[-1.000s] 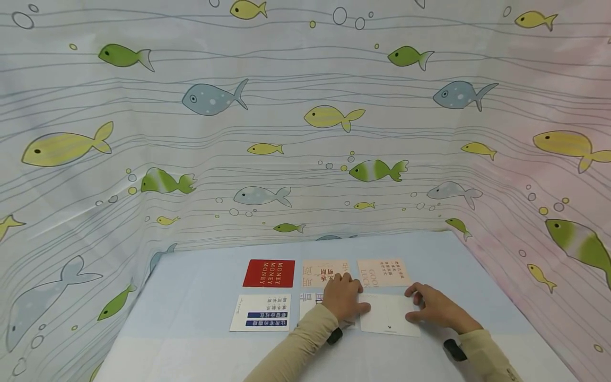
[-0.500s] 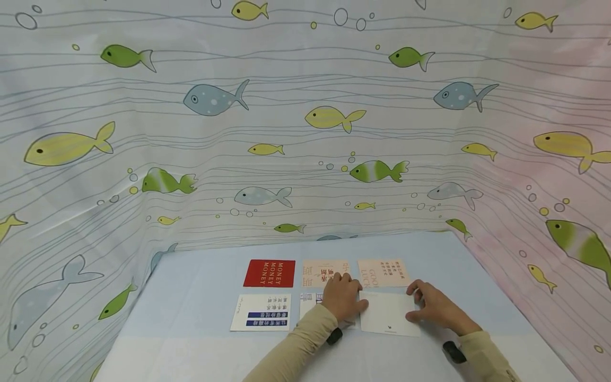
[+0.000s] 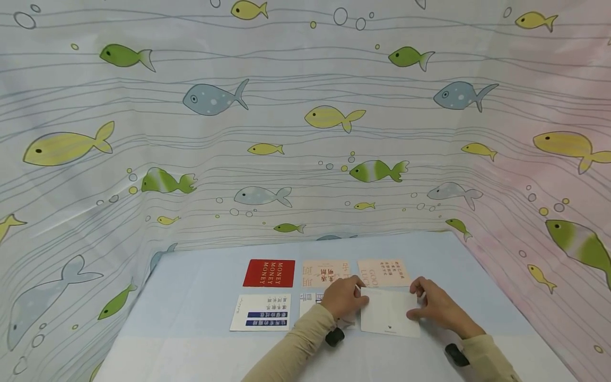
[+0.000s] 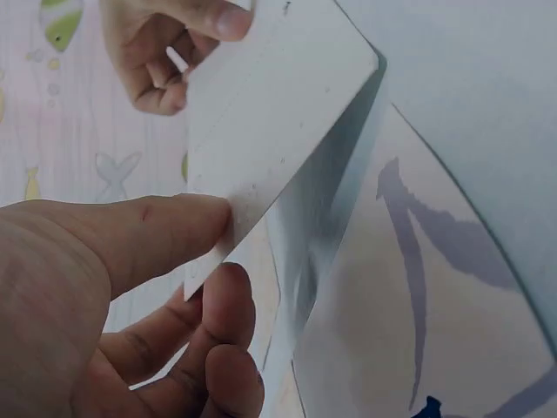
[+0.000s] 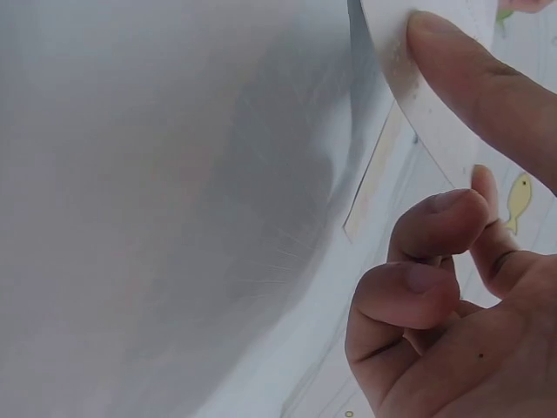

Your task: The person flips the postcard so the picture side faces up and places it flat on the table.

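Observation:
Both hands pinch a white card (image 3: 389, 315), mostly plain with a tiny dark mark near its front edge. At its left side, my left hand (image 3: 342, 300) has the thumb on the face and fingers behind. My right hand (image 3: 435, 306) grips the opposite side, thumb on the face. In the left wrist view the card (image 4: 278, 122) is tilted, with a gap and shadow beneath it. The right wrist view shows its edge (image 5: 435, 113) raised too. Partly under my left forearm lies a card with purple characters (image 3: 306, 301).
A red MONEY card (image 3: 269, 273), a peach card with red characters (image 3: 315, 270) and a GOOD LUCK card (image 3: 382, 269) form the back row. A card with blue bars (image 3: 262, 313) lies front left. Fish-print curtain (image 3: 286, 170) surrounds the pale table (image 3: 191, 318).
Hands were around the flat-lying white card; now the fingers have curled at both sides and its far edge is slightly raised. The left hand's fingers have drawn in off the peach card.

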Demonstrator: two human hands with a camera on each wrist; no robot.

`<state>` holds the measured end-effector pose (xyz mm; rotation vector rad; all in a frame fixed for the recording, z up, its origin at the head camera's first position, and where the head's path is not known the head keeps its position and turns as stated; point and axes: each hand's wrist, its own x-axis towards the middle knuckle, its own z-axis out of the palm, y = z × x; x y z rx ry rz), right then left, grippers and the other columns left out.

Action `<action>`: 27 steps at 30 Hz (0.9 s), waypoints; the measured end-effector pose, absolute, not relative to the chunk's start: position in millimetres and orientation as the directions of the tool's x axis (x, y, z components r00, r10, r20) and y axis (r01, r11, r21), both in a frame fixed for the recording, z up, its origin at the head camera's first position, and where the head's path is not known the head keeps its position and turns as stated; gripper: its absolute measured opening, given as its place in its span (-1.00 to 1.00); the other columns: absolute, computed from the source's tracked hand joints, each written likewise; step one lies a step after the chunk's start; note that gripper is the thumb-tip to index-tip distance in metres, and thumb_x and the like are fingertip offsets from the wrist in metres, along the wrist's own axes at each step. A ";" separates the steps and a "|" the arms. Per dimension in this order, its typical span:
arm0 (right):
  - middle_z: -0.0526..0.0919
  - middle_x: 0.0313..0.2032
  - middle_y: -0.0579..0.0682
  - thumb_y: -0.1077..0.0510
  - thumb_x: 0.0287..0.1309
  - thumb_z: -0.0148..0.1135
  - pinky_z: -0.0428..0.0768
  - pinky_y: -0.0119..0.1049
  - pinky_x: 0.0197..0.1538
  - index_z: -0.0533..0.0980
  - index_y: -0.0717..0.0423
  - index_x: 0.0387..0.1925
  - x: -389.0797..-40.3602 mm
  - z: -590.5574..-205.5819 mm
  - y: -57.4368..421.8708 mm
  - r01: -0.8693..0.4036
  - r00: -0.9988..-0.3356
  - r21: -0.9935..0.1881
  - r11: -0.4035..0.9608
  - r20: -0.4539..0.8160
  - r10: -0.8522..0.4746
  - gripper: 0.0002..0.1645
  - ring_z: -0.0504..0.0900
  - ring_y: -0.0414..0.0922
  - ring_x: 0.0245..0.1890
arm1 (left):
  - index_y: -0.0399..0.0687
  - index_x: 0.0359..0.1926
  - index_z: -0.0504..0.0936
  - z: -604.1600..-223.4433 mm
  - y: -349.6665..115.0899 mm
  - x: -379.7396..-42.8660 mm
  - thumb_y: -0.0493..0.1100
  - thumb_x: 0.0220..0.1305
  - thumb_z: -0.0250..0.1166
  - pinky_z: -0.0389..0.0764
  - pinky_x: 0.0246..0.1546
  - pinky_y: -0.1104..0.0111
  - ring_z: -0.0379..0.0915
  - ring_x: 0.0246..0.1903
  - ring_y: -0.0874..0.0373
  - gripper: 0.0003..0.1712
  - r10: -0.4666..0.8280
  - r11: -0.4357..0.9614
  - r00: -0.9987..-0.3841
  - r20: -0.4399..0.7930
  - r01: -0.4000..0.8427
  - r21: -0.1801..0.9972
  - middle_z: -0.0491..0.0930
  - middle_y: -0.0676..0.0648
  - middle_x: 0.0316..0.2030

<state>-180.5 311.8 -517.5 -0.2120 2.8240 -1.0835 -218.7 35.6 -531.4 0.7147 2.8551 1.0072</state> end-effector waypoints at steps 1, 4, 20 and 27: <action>0.37 -0.22 0.04 0.16 -0.25 0.71 0.39 -0.33 -0.34 0.38 0.14 -0.11 -180.7 -517.7 312.1 -0.094 -0.985 -0.672 0.735 -0.045 -0.168 -0.27 0.37 -0.07 -0.31 | 0.00 -0.04 0.68 -532.0 35.0 -219.5 -0.04 0.23 0.42 0.35 -0.55 0.48 0.33 -0.59 0.39 -0.69 0.436 0.673 -0.894 0.102 0.399 0.622 0.47 0.28 -0.54; 0.37 -0.21 0.03 0.15 -0.24 0.71 0.40 -0.33 -0.34 0.38 0.13 -0.11 -180.3 -517.7 312.8 -0.105 -0.984 -0.675 0.730 -0.034 -0.172 -0.28 0.37 -0.07 -0.31 | -0.06 -0.07 0.70 -531.6 34.2 -220.6 -0.02 0.24 0.39 0.39 -0.51 0.47 0.36 -0.56 0.39 -0.70 0.444 0.656 -0.894 0.067 0.375 0.655 0.51 0.25 -0.50; 0.47 -0.14 0.05 0.12 -0.15 0.67 0.42 -0.33 -0.38 0.33 0.11 -0.02 -175.4 -517.5 315.5 -0.065 -0.985 -0.702 0.709 -0.067 -0.156 -0.25 0.41 -0.09 -0.37 | -0.10 -0.05 0.72 -528.1 33.3 -218.4 0.02 0.26 0.34 0.40 -0.54 0.44 0.40 -0.56 0.34 -0.64 0.443 0.629 -0.896 0.010 0.319 0.709 0.52 0.22 -0.54; 0.49 -0.15 0.01 0.08 -0.12 0.66 0.40 -0.33 -0.38 0.38 0.16 0.14 -173.6 -517.4 316.6 -0.072 -0.986 -0.697 0.714 -0.060 -0.157 -0.17 0.41 -0.11 -0.38 | -0.09 -0.10 0.73 -528.1 34.0 -217.6 0.00 0.24 0.36 0.41 -0.54 0.44 0.44 -0.57 0.36 -0.68 0.429 0.618 -0.903 0.017 0.307 0.724 0.53 0.23 -0.59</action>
